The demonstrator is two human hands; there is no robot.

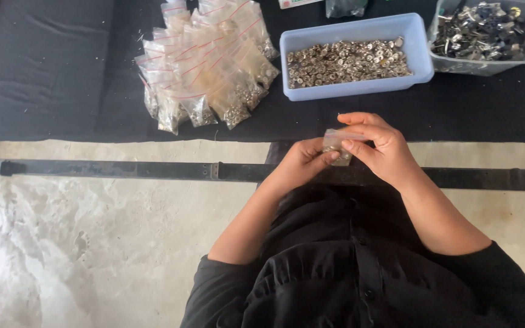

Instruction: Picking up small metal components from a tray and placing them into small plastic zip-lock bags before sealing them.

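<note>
Clear glossy plastic bags (205,61) w/ shiny metal bits; matt black cloth (50,67); rough concrete floor (92,243)

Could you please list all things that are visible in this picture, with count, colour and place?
small bag: one, clear, holding small metal pieces, held between both hands
pile of filled bags: many, clear with red strips, on the black cloth, left of the trays
blue tray: one, pale blue, full of small silver pieces, above the hands
clear tray: one, transparent, holding darker metal parts, top right
black cloth: one, covers the work surface
dark strap: one, across the pale floor
left hand: fingers on the bag's lower edge
right hand: fingers on the bag's top
</note>
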